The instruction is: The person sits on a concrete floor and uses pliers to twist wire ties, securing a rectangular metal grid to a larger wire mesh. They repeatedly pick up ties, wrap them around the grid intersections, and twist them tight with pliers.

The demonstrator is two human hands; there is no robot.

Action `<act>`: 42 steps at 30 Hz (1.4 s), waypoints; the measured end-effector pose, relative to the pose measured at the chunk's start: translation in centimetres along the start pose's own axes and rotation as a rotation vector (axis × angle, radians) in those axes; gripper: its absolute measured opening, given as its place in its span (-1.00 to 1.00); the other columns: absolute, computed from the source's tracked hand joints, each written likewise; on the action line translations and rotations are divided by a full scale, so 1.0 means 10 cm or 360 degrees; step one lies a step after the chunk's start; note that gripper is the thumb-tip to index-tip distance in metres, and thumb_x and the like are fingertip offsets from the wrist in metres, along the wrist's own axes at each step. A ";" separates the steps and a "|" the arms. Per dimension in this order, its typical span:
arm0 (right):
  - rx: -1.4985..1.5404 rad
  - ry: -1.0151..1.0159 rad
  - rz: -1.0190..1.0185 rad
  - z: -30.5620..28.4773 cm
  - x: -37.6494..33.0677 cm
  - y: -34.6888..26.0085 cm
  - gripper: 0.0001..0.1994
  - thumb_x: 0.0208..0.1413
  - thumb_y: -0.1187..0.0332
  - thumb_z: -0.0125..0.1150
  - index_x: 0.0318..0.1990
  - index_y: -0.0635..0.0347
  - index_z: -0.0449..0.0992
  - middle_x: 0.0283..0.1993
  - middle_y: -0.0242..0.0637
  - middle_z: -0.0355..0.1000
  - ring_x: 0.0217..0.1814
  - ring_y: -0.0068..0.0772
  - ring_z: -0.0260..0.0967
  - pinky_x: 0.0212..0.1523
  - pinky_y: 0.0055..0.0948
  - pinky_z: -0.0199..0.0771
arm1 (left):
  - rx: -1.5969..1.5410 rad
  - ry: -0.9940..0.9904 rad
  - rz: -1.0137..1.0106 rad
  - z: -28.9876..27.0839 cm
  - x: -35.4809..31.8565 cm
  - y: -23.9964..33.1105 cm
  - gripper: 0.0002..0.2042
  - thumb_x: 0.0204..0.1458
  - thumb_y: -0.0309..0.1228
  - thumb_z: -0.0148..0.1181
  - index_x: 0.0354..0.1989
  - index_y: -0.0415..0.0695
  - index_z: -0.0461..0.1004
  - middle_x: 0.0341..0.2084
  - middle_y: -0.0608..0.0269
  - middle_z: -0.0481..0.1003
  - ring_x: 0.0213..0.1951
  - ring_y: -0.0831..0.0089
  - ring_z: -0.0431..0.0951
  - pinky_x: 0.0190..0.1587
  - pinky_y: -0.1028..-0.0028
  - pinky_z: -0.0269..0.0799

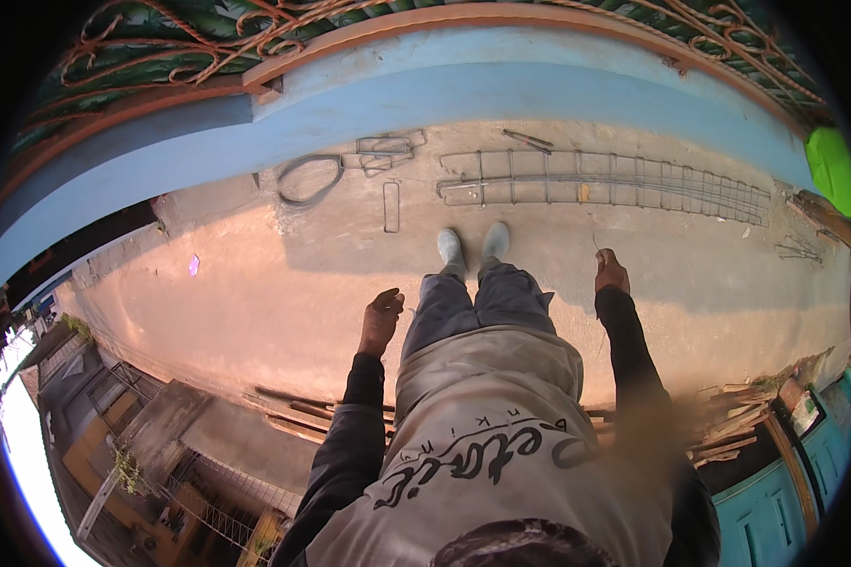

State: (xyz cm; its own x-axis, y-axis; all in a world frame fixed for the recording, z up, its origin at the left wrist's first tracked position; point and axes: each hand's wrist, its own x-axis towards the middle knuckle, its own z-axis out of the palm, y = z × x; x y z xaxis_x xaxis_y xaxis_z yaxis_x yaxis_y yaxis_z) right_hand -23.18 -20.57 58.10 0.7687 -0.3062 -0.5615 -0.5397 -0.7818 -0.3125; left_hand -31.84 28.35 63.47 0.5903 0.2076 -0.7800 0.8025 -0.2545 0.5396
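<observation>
I stand upright with both arms hanging forward, my hands apart on either side of my body. My right hand (612,272) is closed, and a thin wire (595,240) pokes out above its fingers. My left hand (380,321) has curled fingers; whatever they may hold is too small to make out. Beyond my boots (451,249), a long steel rebar frame (611,180) with several cross ties lies flat on the ground. To its left are a coil of wire (304,202), some bent rectangular stirrups (385,151) and one single stirrup (385,210). Long-handled pincers (528,140) lie behind the frame.
A low blue wall (425,94) with a metal railing (208,57) runs along the far side. Short rods (800,249) lie at the far right, near a bright green object (834,175). Wooden planks (733,425) are stacked behind me. A purple scrap (194,265) lies left.
</observation>
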 end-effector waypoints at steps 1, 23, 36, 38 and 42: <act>-0.0046 -0.0184 0.0171 0.05 -0.12 0.14 -0.83 0.33 0.27 -0.02 -0.08 0.03 0.49 -0.11 -0.03 0.54 -0.01 0.03 0.51 -0.03 -0.18 0.48 | -0.0091 0.0055 -0.0118 -0.09 -0.05 -0.17 -0.57 0.20 -0.19 0.17 0.13 -0.23 0.45 -0.17 0.18 0.57 -0.22 0.43 0.57 -0.18 0.43 0.46; 0.0590 -0.0319 0.0181 0.99 0.06 0.98 -0.82 0.31 0.21 0.10 -0.19 -0.03 0.62 -0.66 -0.46 0.28 -0.70 -0.58 0.14 -0.65 -0.42 0.12 | -0.0407 0.0118 -0.0300 -0.37 0.06 -0.34 -0.52 0.17 -0.16 0.20 0.17 -0.21 0.41 -0.07 0.17 0.52 -0.09 0.30 0.56 -0.08 0.34 0.47; 0.0017 -0.0313 0.0643 1.15 -0.57 0.34 -0.71 0.25 0.14 0.10 0.05 -0.08 0.57 0.04 -0.09 0.54 0.14 -0.04 0.47 0.15 -0.15 0.45 | -0.0140 -0.0084 -0.0367 -1.22 1.04 -0.18 -0.64 0.19 -0.27 0.19 0.06 -0.23 0.51 -0.21 0.21 0.57 -0.27 0.41 0.59 -0.27 0.42 0.50; -0.0008 -0.0276 0.0719 1.25 -0.70 0.11 -0.73 0.23 0.16 0.17 0.05 -0.18 0.60 0.07 -0.13 0.54 0.15 -0.08 0.48 0.15 -0.19 0.47 | -0.0091 -0.0120 -0.0348 -1.46 1.22 -0.08 -0.66 0.18 -0.27 0.19 0.04 -0.21 0.53 -0.23 0.23 0.57 -0.29 0.43 0.58 -0.30 0.44 0.48; 0.0598 -0.0059 0.0612 1.19 -0.92 -0.62 -0.73 0.27 0.18 0.12 0.08 -0.18 0.59 0.11 -0.15 0.52 0.21 -0.16 0.45 0.18 -0.25 0.43 | 0.0130 -0.0192 -0.0248 -1.85 1.57 0.28 -0.70 0.18 -0.30 0.17 0.01 -0.20 0.55 -0.27 0.28 0.57 -0.33 0.47 0.57 -0.33 0.47 0.45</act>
State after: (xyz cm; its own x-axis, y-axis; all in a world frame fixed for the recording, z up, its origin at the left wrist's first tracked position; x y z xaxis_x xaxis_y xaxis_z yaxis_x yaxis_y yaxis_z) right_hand -31.04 -6.46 56.09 0.4827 -0.5075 -0.7137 -0.8706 -0.3667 -0.3280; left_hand -18.75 48.37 58.55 0.4413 0.1370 -0.8868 0.8706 -0.3048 0.3862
